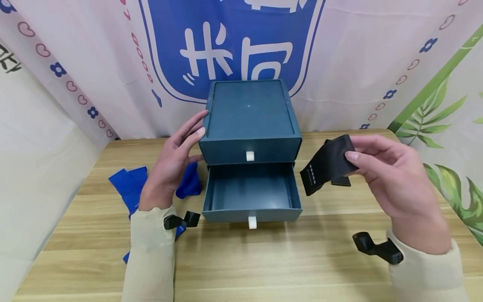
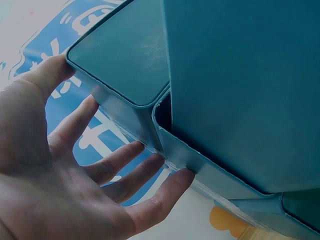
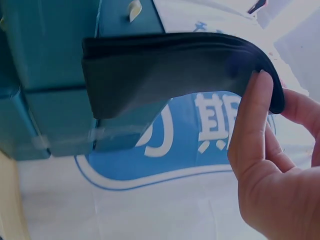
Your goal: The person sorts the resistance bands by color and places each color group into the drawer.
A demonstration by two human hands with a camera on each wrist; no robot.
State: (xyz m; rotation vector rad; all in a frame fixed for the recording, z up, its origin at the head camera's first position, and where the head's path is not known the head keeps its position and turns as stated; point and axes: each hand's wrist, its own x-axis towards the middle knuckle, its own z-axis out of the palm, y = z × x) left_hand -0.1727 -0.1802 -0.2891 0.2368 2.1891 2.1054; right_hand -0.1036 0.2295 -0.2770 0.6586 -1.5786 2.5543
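Observation:
A dark teal two-drawer box [image 1: 249, 109] stands on the table, its lower drawer [image 1: 249, 197] pulled out with a bare floor. My left hand [image 1: 170, 163] rests against the box's left side, fingers spread. In the left wrist view, the thumb of that left hand [image 2: 75, 165] touches the edge of the box [image 2: 125, 55]. To the right of the drawer, my right hand [image 1: 396, 176] pinches a folded black fabric piece [image 1: 328, 163] with white print by one end. In the right wrist view the layered fabric piece [image 3: 165, 75] bends down at the pinching fingers.
Another black piece [image 1: 341, 181] lies on the table, partly hidden behind the held one. Blue cloth pieces [image 1: 130, 188] lie left of the box, some under the left forearm; another blue piece [image 1: 190, 182] sits beside the box. A printed curtain [image 1: 332, 63] hangs behind.

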